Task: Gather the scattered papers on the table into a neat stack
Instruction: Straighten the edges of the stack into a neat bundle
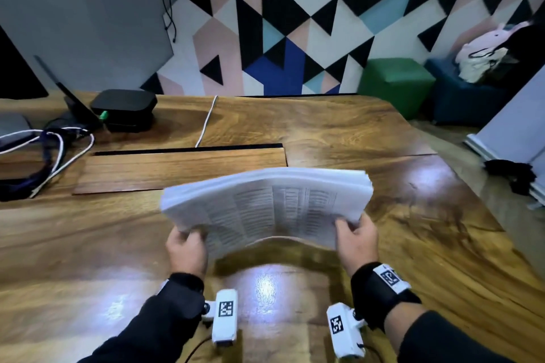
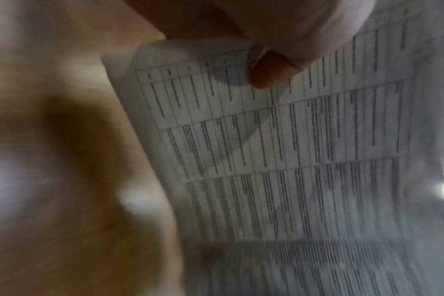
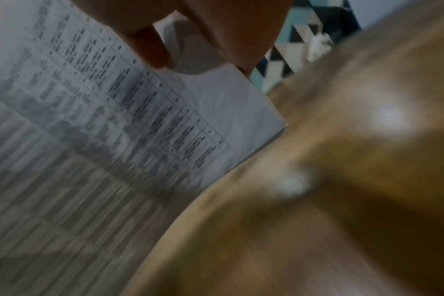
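A thick stack of white printed papers (image 1: 265,203) is lifted off the wooden table (image 1: 383,138), bowed upward in the middle. My left hand (image 1: 187,247) grips its near left corner and my right hand (image 1: 355,237) grips its near right corner. In the left wrist view the thumb (image 2: 266,68) presses on the printed table of the papers (image 2: 304,170). The right wrist view shows my thumb (image 3: 150,50) on the top sheet of the papers (image 3: 114,120), with fingers curled under the edge. Both wrist views are blurred.
A black box (image 1: 124,109) and a tangle of white and dark cables (image 1: 50,153) lie at the table's back left. A white cable (image 1: 206,121) runs into a slot by the wooden flap (image 1: 182,171). Green (image 1: 395,82) and blue (image 1: 466,100) stools stand beyond the right edge.
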The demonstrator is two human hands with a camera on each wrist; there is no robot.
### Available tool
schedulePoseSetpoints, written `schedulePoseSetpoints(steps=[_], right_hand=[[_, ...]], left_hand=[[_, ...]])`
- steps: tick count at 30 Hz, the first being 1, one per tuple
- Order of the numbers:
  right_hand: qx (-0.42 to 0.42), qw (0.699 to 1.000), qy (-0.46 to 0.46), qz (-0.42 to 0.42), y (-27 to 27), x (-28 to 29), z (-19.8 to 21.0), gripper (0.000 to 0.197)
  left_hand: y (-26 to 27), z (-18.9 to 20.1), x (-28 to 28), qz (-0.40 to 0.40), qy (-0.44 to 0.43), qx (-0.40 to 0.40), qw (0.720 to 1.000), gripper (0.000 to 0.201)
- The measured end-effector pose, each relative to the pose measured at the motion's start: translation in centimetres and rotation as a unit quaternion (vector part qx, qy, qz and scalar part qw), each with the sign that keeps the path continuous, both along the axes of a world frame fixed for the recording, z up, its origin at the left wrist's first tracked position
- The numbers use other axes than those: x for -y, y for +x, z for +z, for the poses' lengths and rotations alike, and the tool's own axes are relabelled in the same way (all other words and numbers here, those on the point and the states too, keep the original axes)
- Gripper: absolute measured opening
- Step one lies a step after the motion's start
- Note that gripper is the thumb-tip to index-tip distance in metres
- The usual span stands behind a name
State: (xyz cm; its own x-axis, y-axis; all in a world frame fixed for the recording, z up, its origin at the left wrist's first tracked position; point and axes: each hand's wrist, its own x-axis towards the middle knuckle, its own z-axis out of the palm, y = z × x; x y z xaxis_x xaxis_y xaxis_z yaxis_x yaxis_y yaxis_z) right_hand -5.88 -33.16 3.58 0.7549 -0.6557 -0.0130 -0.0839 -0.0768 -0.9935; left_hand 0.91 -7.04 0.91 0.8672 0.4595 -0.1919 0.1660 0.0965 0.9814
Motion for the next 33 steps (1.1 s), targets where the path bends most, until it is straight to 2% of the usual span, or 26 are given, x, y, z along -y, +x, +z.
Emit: schedulePoseSetpoints(steps=[2, 4, 6, 7, 8, 9, 10, 11, 12, 14, 16, 18, 19, 21, 24, 25, 26, 28, 29, 30, 31, 32, 33], right_hand=[[-0.043, 0.999, -0.022, 0.013, -0.9, -1.0, -1.3, 0.027], [-0.043, 0.996, -0.06, 0.048, -0.9, -1.3, -0.5, 0.024], [-0.012, 0.99, -0.109, 0.092, -0.3, -0.7, 2.2, 0.028], [0.004, 0.983, -0.147, 0.109, 0.3, 0.0, 3.7, 0.031], [0.011, 0.974, -0.191, 0.12, 0.8, 0.6, 5.4, 0.03], [0.015, 0.964, -0.23, 0.131, 1.4, 1.1, 6.8, 0.023], [0.008, 0.952, -0.272, 0.142, 1.9, 1.5, 8.2, 0.011], [0.006, 0.938, -0.313, 0.152, 2.2, 1.7, 9.4, 0.008], [0.002, 0.923, -0.348, 0.165, 2.5, 1.7, 10.6, 0.014], [-0.005, 0.891, -0.41, 0.195, 3.0, 1.6, 12.4, 0.013], [-0.015, 0.87, -0.443, 0.218, 3.3, 1.2, 14.0, 0.013], [-0.008, 0.86, -0.459, 0.224, 3.5, 0.7, 15.1, 0.016], [0.001, 0.861, -0.457, 0.224, 3.5, 0.5, 15.5, 0.019], [0.016, 0.868, -0.452, 0.206, 3.4, 0.4, 16.0, 0.023], [0.048, 0.892, -0.429, 0.133, 3.1, 1.7, 16.1, 0.024], [0.073, 0.911, -0.392, 0.104, 3.1, 2.5, 15.5, 0.034], [0.089, 0.936, -0.328, 0.088, 2.9, 3.0, 14.8, 0.053], [0.087, 0.981, -0.133, 0.109, 2.5, 3.1, 13.2, 0.089], [0.068, 0.988, -0.037, 0.136, 2.4, 3.0, 12.0, 0.095], [0.047, 0.984, 0.029, 0.171, 2.4, 2.6, 10.8, 0.084], [0.037, 0.977, 0.064, 0.2, 2.5, 2.0, 9.8, 0.059], [0.031, 0.977, 0.067, 0.201, 2.5, 1.1, 9.3, 0.029], [0.033, 0.981, 0.053, 0.182, 2.5, 0.4, 9.0, 0.011]], left_hand=[[-1.2, -1.9, 0.7, -0.031, 0.006, -0.057, 0.998, 0.024], [-1.4, -2.6, 0.6, -0.06, 0.003, -0.08, 0.995, 0.03], [-0.7, -1.7, -0.6, -0.086, 0.024, -0.075, 0.993, 0.034], [-0.2, -0.9, -1.2, -0.096, 0.052, -0.056, 0.992, 0.042], [0.5, 0.2, -1.8, -0.1, 0.112, -0.027, 0.988, 0.059], [1.0, 1.7, -2.3, -0.103, 0.193, 0.018, 0.976, 0.078], [1.4, 3.4, -2.5, -0.111, 0.279, 0.082, 0.95, 0.091], [1.8, 5.0, -2.4, -0.136, 0.351, 0.159, 0.913, 0.098], [2.1, 6.6, -1.8, -0.179, 0.399, 0.219, 0.872, 0.101], [2.9, 9.1, -0.3, -0.295, 0.411, 0.268, 0.82, 0.094], [3.6, 10.5, 1.2, -0.39, 0.357, 0.271, 0.805, 0.068], [3.8, 10.9, 2.5, -0.437, 0.25, 0.253, 0.826, 0.032], [3.6, 10.8, 3.0, -0.439, 0.187, 0.241, 0.845, 0.023], [3.1, 10.3, 3.9, -0.411, 0.096, 0.231, 0.877, 0.017], [2.5, 10.2, 4.1, -0.365, 0.047, 0.228, 0.901, 0.018], [2.5, 10.3, 3.9, -0.353, 0.034, 0.221, 0.908, 0.019], [2.4, 10.2, 3.6, -0.341, 0.018, 0.213, 0.915, 0.02], [2.3, 10.1, 3.1, -0.317, -0.018, 0.203, 0.926, 0.02], [2.3, 10.0, 3.0, -0.307, -0.036, 0.199, 0.93, 0.022], [2.2, 9.9, 3.1, -0.296, -0.047, 0.194, 0.934, 0.026], [2.1, 9.8, 3.2, -0.287, -0.052, 0.192, 0.937, 0.028], [1.9, 9.8, 3.5, -0.277, -0.052, 0.191, 0.94, 0.03], [1.7, 9.5, 3.8, -0.269, -0.049, 0.19, 0.943, 0.03]])
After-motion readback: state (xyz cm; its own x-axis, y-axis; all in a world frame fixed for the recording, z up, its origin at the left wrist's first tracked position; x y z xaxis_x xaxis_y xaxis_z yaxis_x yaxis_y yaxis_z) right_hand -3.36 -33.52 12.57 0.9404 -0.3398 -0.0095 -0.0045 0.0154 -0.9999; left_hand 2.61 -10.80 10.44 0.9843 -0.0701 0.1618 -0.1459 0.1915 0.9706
